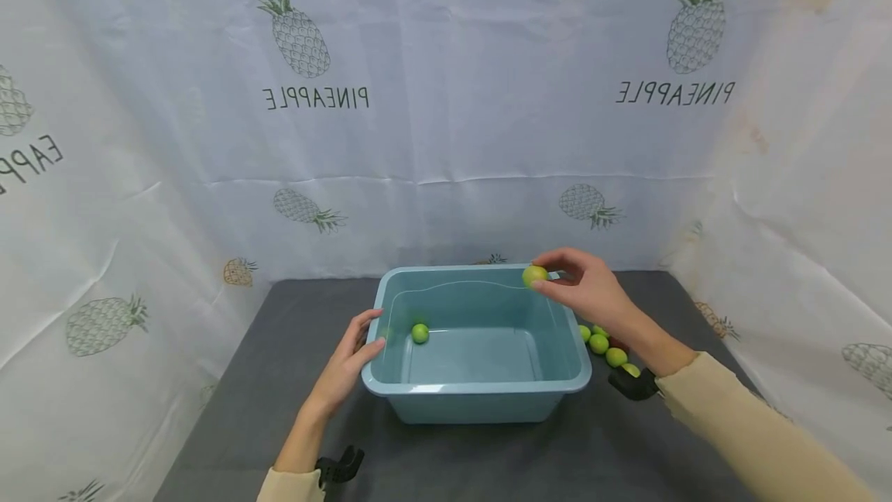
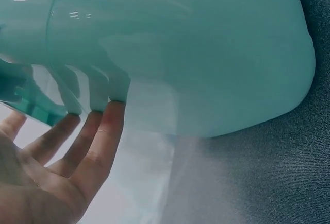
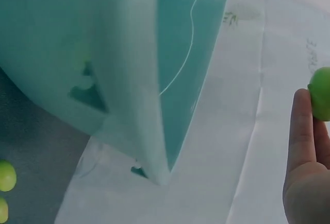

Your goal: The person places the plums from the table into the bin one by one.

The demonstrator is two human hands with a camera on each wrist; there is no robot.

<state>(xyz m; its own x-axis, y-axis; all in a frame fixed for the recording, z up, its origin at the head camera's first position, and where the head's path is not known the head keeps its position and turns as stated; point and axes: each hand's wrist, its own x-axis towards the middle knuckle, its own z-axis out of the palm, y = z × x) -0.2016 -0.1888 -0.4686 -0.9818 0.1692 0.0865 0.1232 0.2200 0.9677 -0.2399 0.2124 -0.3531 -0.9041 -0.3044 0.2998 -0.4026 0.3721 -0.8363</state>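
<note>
A light blue plastic basin stands on the dark tabletop, with one green lime lying inside near its left wall. My left hand holds the basin's left rim, thumb over the edge; in the left wrist view its fingertips touch the outer wall. Above the basin's far right corner, my right hand pinches a yellow-green lime between thumb and fingers. That lime also shows at the right edge of the right wrist view.
Several limes lie on the table just right of the basin, beside a dark red item partly hidden by my right arm. White cloth printed with pineapples hangs behind and at both sides of the dark tabletop.
</note>
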